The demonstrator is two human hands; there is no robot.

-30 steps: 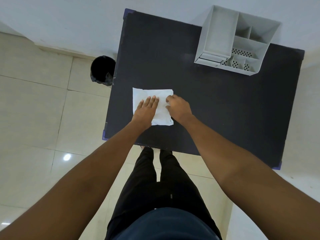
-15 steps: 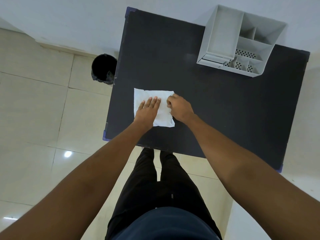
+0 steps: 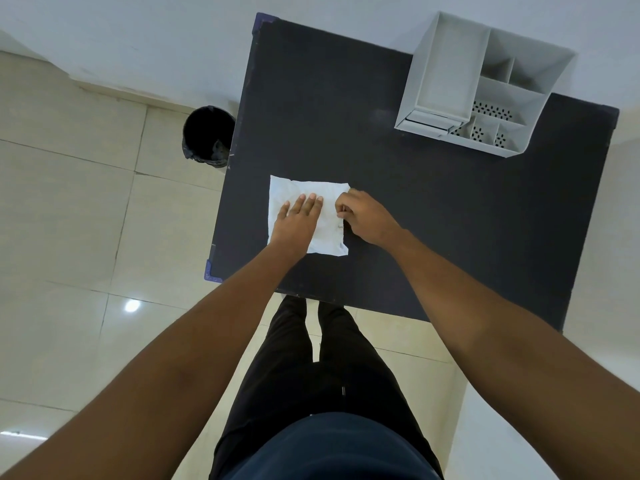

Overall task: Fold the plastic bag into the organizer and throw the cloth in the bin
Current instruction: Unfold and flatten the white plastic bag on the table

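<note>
A white plastic bag (image 3: 329, 237), folded into a rough square, lies flat on the black table (image 3: 433, 220) near its left front corner. My left hand (image 3: 298, 223) rests flat on the bag with fingers together, pressing it down. My right hand (image 3: 363, 216) is at the bag's right edge with fingers curled, pinching that edge. A grey organizer (image 3: 446, 81) with several compartments stands at the table's far right. A black bin (image 3: 207, 136) stands on the floor beside the table's left side. No cloth is visible.
The table stands against a white wall (image 3: 138, 36). Beige floor tiles (image 3: 69, 220) spread to the left. My legs in black trousers (image 3: 329, 375) are at the table's near edge.
Both hands have stayed on the bag. My right hand's fingers shifted slightly along the bag's right edge. The camera view moved a little.
</note>
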